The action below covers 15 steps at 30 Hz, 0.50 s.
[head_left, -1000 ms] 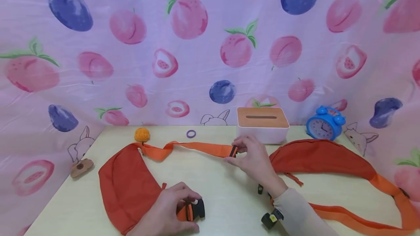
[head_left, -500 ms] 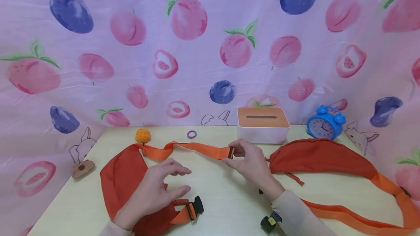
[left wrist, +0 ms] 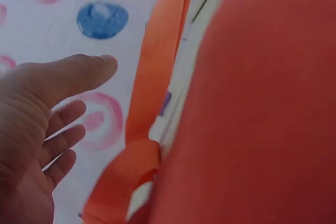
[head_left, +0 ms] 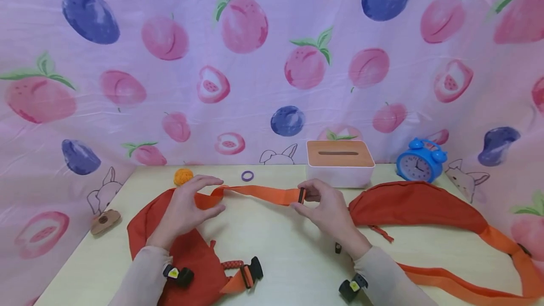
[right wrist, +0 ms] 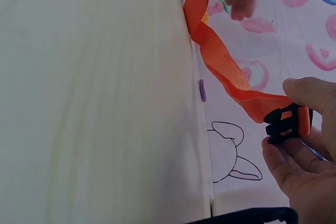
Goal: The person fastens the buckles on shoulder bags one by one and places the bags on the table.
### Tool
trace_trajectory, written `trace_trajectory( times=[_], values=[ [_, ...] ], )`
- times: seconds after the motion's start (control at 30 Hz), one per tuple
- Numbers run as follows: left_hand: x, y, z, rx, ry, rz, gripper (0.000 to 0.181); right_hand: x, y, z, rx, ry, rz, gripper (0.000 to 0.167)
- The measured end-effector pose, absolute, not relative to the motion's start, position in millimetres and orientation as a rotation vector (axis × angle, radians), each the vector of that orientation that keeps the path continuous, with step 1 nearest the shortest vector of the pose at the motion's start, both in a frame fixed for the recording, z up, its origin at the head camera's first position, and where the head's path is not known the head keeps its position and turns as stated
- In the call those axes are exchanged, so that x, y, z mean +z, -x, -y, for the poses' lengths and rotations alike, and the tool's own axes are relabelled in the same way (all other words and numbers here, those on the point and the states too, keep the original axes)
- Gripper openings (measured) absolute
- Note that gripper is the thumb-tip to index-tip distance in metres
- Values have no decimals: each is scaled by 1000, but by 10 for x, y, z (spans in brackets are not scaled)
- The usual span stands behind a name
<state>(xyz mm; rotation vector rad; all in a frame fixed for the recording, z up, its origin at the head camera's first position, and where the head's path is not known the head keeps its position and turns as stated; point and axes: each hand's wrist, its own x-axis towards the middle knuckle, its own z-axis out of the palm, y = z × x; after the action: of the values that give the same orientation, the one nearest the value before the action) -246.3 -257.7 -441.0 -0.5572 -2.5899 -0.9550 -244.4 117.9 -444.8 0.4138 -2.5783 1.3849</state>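
Observation:
A red waist bag (head_left: 201,259) with an orange strap (head_left: 263,194) lies on the left of the table. My right hand (head_left: 329,214) pinches the black pronged buckle (right wrist: 283,123) at the far end of that strap. Stretched from the bag to this hand, the strap is slightly raised and has a twist near the bag. My left hand (head_left: 182,214) is over the bag, thumb and fingers spread apart beside the twisted strap part; in the left wrist view its fingers (left wrist: 63,137) hold nothing. A black socket buckle (head_left: 256,269) lies at the bag's near end.
Another red waist bag (head_left: 416,204) lies at right, its orange strap (head_left: 450,281) looping forward. Along the back stand a tissue box (head_left: 340,174), a blue alarm clock (head_left: 420,164), a purple ring (head_left: 247,175) and an orange ball (head_left: 183,176). A brown object (head_left: 105,222) sits at the left edge.
My left hand has let go of the socket buckle and moved up and left to the strap near the bag. The right hand still holds the pronged buckle in nearly the same place.

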Motion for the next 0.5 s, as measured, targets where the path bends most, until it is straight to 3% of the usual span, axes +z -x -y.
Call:
trace_trajectory(
  times=[0.27, 0.5],
  values=[
    [-4660, 2574, 2797, -906, 417, 2754, 66, -4415, 2494, -1290, 1396, -397, 2572, 51],
    [-4714, 2608, 2872, -884, 370, 2778, 40, -4379, 2550, -1402, 1436, -360, 2535, 51]
  ],
)
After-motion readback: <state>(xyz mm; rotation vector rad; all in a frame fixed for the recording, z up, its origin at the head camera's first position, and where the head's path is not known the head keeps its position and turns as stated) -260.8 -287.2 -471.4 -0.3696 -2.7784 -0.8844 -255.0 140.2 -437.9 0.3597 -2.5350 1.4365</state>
